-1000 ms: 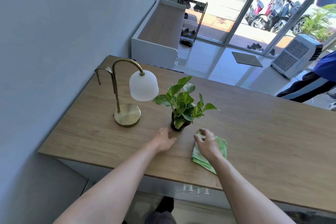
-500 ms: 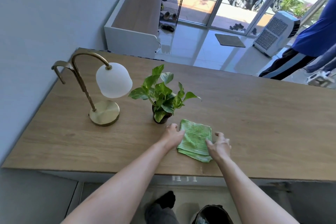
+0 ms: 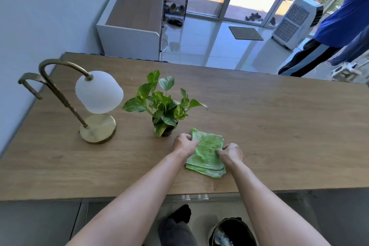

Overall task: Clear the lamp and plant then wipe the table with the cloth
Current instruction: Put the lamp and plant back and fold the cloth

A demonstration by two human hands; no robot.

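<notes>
At the centre of the frame, the left hand point(image 3: 184, 144) and the right hand point(image 3: 231, 154) each pinch an edge of the folded green cloth point(image 3: 205, 156) lying on the worktop point(image 3: 279, 136). The fingertips are hidden in its folds. The plant point(image 3: 162, 106) stands just behind it, its pot mostly covered by leaves, and the lamp point(image 3: 93, 106) stands at left.

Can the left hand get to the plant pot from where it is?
Probably yes: the left hand grips the cloth right beside the plant pot, nothing between them, though it must release first.

Matt wood table point(image 3: 259, 126), brassy lamp point(image 3: 97, 130), ribbed cloth point(image 3: 207, 152)
</notes>
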